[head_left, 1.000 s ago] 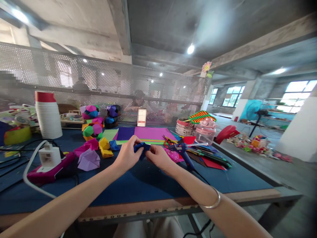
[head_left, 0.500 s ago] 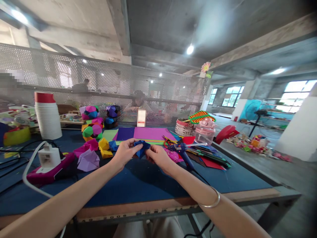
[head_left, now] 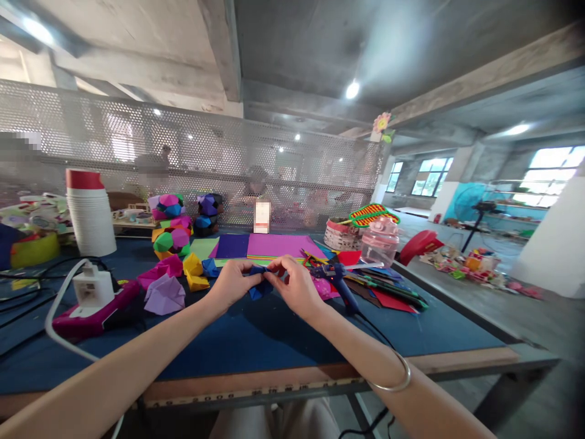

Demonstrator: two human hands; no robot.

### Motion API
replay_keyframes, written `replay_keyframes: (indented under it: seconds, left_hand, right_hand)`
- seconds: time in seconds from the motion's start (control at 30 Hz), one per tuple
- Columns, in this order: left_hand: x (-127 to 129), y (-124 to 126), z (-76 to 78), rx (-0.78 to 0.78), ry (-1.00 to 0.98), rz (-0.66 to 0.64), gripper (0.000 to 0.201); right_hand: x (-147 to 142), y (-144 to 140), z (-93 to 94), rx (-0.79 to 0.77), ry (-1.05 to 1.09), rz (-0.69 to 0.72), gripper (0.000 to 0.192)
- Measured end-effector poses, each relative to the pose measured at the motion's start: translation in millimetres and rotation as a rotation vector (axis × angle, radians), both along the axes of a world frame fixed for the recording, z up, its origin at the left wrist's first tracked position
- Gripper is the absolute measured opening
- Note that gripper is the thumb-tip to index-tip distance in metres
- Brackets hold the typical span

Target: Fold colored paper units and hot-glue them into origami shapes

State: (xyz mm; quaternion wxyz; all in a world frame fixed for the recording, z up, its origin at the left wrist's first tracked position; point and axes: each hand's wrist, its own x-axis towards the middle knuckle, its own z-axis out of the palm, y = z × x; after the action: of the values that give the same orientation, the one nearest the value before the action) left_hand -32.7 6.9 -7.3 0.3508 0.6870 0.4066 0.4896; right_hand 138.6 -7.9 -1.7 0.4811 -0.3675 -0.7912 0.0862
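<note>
Since half a second ago the right hand [head_left: 296,286] has risen over the blue folded paper [head_left: 258,285]; both it and the left hand [head_left: 232,284] pinch the paper, held just above the blue table [head_left: 274,341].

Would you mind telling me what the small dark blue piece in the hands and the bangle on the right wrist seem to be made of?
The dark blue folded piece, pinched between the left hand and the right hand, looks like matte coloured paper: sharp creases and flat facets, no shine. The bangle looks like polished metal, probably silver-toned: a thin, rigid band with bright highlights, though the exact metal cannot be told.
</note>
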Motion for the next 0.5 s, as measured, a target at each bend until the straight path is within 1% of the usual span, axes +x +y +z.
replay_keyframes:
  seconds: [0.1, 0.17, 0.27, 0.37, 0.43, 0.5]
  left_hand:
    - [1.6, -1.3, 0.3, -0.023, 0.016, -0.027, 0.024]
    - [2.9, -2.8, 0.7, -0.026, 0.014, -0.034, 0.024]
    - [4.7, -4.5, 1.1, 0.017, 0.039, -0.020, 0.020]
    - [5.7, -4.5, 1.4, 0.043, 0.055, -0.037, 0.016]
    - [5.9, -3.8, 2.1, 0.028, 0.032, -0.056, 0.016]
    - [5.6, -3.0, 2.9, 0.012, -0.014, -0.030, 0.019]
  right_hand:
    - [0.4, 0.0, 0.6, 0.037, -0.009, -0.011, 0.012]
    - [0.7, 1.2, 0.9, 0.030, 0.010, -0.020, 0.015]
    - [1.5, 3.7, 1.3, -0.085, 0.056, -0.022, 0.018]
    - [2.0, 5.0, 1.4, -0.231, 0.110, 0.024, 0.021]
    - [1.7, 4.8, 1.4, -0.265, 0.141, 0.046, 0.023]
    - [1.2, 4.5, 1.9, -0.256, 0.154, 0.045, 0.024]
